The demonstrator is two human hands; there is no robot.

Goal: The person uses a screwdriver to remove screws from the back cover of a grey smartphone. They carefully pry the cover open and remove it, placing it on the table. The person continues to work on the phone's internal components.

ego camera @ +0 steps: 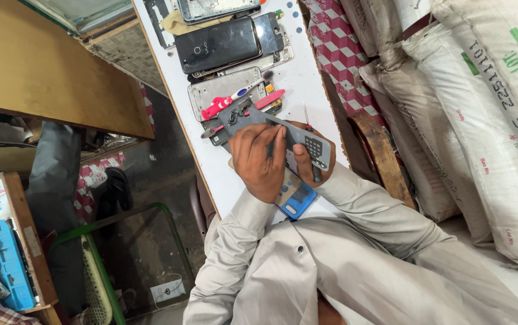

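1. Two bare hands meet over a white worktable (307,78), both busy with one grey keypad phone (313,147).
2. From this head view the left hand (260,161) lies across the phone's near end, its fingers curled and pressed onto the grey body.
3. The right hand (307,171) sits under and behind the phone, fingers wrapped around it; a thin screwdriver (311,141) with a dark handle runs through this hand, its metal tip pointing up the table.
4. The phone is raised slightly off the table, tilted, keypad facing up, just above the table's near edge.
5. Beneath the hands lies a blue flat part (297,201), partly covered by the wrists.
6. Just beyond the hands rest a red and white toothbrush (230,101), a pink flat pry tool (270,99) and a silver phone frame (223,89).
7. Farther up lies a black smartphone (218,43) on top of other opened phone shells.
8. Right of the table stand stacked white sacks (488,102); a checked red and white cloth (337,48) hangs between them and the table.
9. Pale long sleeves (241,241) cover both arms.
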